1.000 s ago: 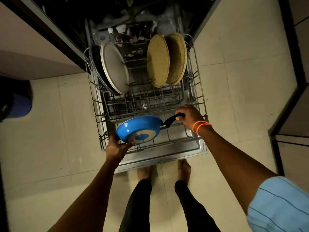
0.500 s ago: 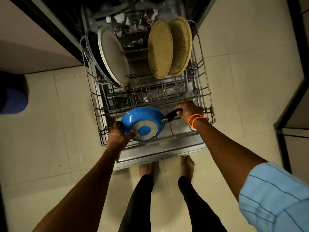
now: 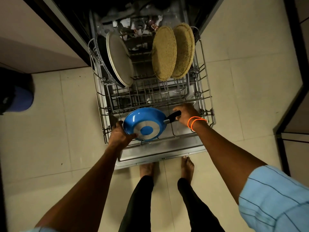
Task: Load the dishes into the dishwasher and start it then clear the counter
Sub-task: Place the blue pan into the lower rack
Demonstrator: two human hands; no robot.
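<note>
A blue frying pan (image 3: pixel 145 123) stands on its edge, bottom toward me, at the front of the pulled-out lower dishwasher rack (image 3: pixel 207 97). My left hand (image 3: pixel 120 134) grips the pan's left rim. My right hand (image 3: pixel 185 113), with orange bands at the wrist, is closed around the pan's black handle (image 3: pixel 173 115). A pale plate (image 3: pixel 119 58) with dark plates behind it stands upright at the rack's back left. Two woven round mats (image 3: pixel 173 51) stand upright at the back right.
The open dishwasher door (image 3: pixel 160 151) lies flat below the rack, just in front of my bare feet. Dark cabinet edges flank the dishwasher on both sides. A dark blue round object (image 3: pixel 18 97) sits on the tiled floor at the far left.
The pan has tipped from tilted to more upright, its bottom turned toward me, and settled lower into the rack's front. Both hands kept their hold.
</note>
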